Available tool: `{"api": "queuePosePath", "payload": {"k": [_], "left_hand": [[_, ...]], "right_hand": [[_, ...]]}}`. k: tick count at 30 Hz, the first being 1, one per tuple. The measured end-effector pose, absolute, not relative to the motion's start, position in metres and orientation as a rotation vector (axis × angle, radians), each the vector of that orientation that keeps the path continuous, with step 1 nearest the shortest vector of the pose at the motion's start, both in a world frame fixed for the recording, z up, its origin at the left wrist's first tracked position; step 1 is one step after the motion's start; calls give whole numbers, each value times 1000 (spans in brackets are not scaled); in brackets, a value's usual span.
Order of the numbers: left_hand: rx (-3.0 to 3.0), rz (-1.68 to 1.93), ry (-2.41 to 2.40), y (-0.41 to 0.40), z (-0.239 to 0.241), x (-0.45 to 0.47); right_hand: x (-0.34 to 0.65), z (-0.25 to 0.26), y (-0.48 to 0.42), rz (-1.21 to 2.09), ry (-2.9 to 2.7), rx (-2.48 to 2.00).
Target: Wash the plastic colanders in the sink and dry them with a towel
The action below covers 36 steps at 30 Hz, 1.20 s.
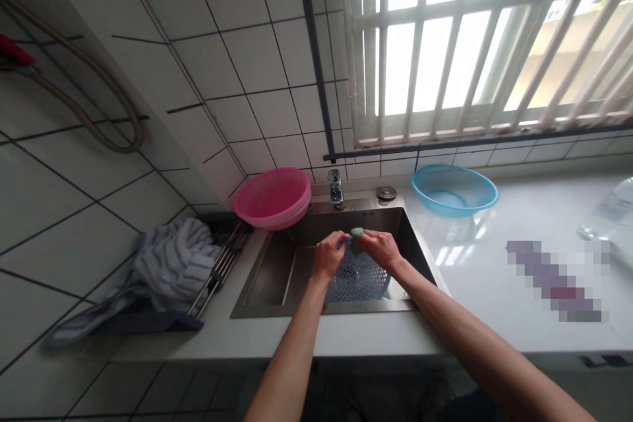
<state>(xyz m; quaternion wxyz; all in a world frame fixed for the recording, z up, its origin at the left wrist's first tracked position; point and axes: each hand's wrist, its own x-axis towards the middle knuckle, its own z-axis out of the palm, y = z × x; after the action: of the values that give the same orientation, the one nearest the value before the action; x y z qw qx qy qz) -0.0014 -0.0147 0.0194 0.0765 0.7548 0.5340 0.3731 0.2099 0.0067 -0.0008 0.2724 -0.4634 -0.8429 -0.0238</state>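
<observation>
"So here we are at the sink, and both hands are busy! What's the left one up to?"

"The left hand is pinched narrow on what looks like the rim of the blue mesh basket. The basket itself is down in the sink, partly hidden by the forearms."

"And the right?"

"The right hand has its fingers bunched round a green cloth, pressed up by that same rim, just beside the left. It could be a sponge; it's too small to be sure."

"How far along are we, then?"

"In the thick of it, I'd judge. Cloth and rim have met, so it's begun. How much of the mesh has been gone over, I can't tell from here. Neither the basket nor the cloth has been put down yet, so it's not finished."

"And the tap?"

"No stream that I can make out!"

"Anything else around?"

"A pink basin at the sink's back left corner, and a light blue basin over on the worktop to the right. Both are well apart from the hands, and neither is being touched."
</observation>
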Motion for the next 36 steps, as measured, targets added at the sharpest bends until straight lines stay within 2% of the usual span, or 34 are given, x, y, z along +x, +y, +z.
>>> {"api": "queuePosePath", "payload": {"k": [4,10,16,25,32,36], "left_hand": [[2097,1355,1654,-11,17,-8],[2285,1155,1586,-11,13,4],[2090,1398,1626,-8,12,-4],[2211,1227,1568,-10,12,8],[1839,1530,1777,-2,13,-7],[1943,1528,1729,-5,17,-7]], "right_hand": [[224,-4,14,-51,-2107,-1445],[209,-8,12,-56,-2216,-1225],[221,-12,19,-19,-2054,-1328],[213,-12,13,113,-2082,-1171],[227,-12,28,83,-1880,-1293],[237,-12,27,111,-1840,-1320]]}}
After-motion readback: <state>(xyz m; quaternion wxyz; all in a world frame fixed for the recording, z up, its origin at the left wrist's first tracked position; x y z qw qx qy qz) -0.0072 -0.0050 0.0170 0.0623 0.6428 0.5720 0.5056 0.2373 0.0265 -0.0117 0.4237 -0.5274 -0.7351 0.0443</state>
